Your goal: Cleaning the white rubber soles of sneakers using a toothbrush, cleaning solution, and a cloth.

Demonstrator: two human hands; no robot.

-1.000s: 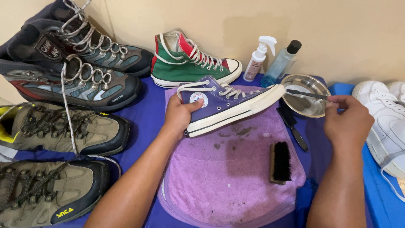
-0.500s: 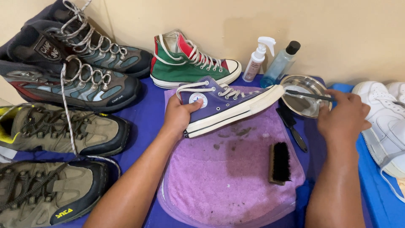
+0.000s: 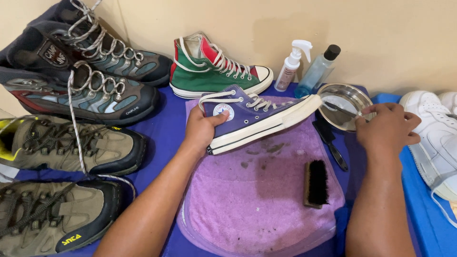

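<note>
On a stained purple towel (image 3: 257,200), a wood-backed brush (image 3: 315,183) lies nearest. Beyond it, the left hand (image 3: 202,128) clasps a purple high-top sneaker (image 3: 257,119) tilted above the towel, while the right hand (image 3: 386,128) pinches a slim dark brush (image 3: 343,108) over the steel bowl (image 3: 364,97).

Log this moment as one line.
left hand: grips purple sneaker | right hand: holds thin brush in metal bowl
</note>
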